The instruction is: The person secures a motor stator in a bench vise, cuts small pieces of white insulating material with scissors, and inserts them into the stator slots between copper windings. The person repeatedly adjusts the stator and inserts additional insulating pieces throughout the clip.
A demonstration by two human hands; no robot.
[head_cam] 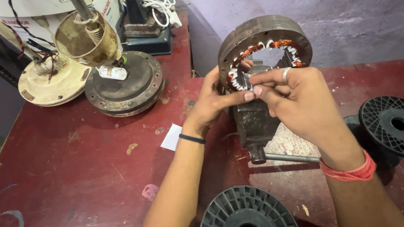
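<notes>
Motor stator point(263, 32), a round rusty steel ring w/ copper windings point(248, 53) and white slot insulation round the inner bore, stands upright on edge, clamped in a dark bench vise point(254, 121) at centre of a worn red table point(79, 158). Left hand point(211, 103) is cupped vs. the stator's lower left side, thumb across the front, fingers closed on the ring. Right hand point(298, 98), ring on one finger, reaches in from the right; thumb and forefinger pinched shut at the bore's lower edge, on a slot, but what they pinch is too small to tell. Vise handle bar point(289, 158) sticks out to the right, below the right wrist. Black plastic spool point(247, 216) lies near bottom edge between the forearms; another black spool point(398, 128) at right. Dismantled fan motor housings point(124, 84) sit at back left, well apart.
</notes>
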